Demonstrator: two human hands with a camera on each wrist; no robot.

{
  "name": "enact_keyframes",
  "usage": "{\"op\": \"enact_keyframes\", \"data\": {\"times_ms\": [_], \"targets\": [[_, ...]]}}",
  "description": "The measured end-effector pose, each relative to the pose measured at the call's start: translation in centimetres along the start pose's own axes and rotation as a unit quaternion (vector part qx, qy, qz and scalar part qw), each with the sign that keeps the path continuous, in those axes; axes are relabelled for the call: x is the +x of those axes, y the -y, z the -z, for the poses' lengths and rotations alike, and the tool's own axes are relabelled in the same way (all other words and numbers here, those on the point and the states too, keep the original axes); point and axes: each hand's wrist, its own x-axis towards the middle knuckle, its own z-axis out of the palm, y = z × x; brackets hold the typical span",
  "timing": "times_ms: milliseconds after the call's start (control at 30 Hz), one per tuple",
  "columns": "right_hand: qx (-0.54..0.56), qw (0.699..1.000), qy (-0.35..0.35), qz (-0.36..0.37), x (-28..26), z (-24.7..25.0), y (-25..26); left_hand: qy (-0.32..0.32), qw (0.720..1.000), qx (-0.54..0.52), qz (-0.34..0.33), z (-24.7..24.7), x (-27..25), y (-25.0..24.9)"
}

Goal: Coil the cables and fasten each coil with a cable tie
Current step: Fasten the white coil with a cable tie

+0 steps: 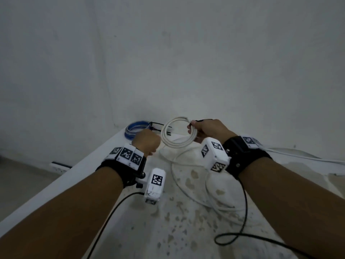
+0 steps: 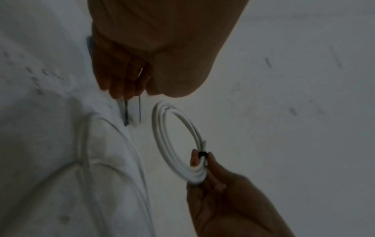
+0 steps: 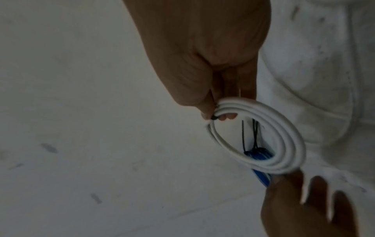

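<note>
The right hand [image 1: 207,128] pinched the white cable coil [image 1: 177,133] at its black cable tie [image 2: 202,154], raised above the table [image 1: 84,171]. The left hand [image 1: 147,140] was curled beside it; whether its grip held anything could not be determined

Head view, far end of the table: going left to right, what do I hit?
Blue coil lying on the table → left hand → white coil held up → right hand gripping it, a black cable tie at its fingers.
</note>
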Motion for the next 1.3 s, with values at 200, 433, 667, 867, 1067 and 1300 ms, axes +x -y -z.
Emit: {"op": "enact_keyframes", "data": {"times_ms": [200, 433, 667, 867, 1067, 1300], "targets": [[-0.387, 0.919, -0.035, 0.067, 6.6, -2.2, -2.1, 0.025, 0.967, 0.249, -0.057, -2.2, 1.3, 2.6], [-0.469, 0.883, -0.012, 0.038, 9.9, -3.9, -5.3, 0.029, 0.950, 0.297, -0.092, -3.0, 2.6, 2.7], [-0.557, 0.829, 0.001, 0.048, 10.8, -3.8, -5.3, 0.041, 0.940, 0.313, -0.127, -3.8, 3.7, 2.9], [-0.611, 0.789, 0.001, 0.064, 11.5, -3.6, -6.0, 0.103, 0.917, 0.341, -0.178, -3.8, 3.8, 3.0], [-0.499, 0.864, -0.044, 0.054, 12.3, -2.0, -6.8, 0.165, 0.939, 0.270, -0.135, -3.3, 3.3, 3.2], [-0.501, 0.864, -0.045, 0.025, 10.9, -0.6, -5.9, 0.185, 0.955, 0.218, -0.080, -3.1, 2.0, 2.7]]}}
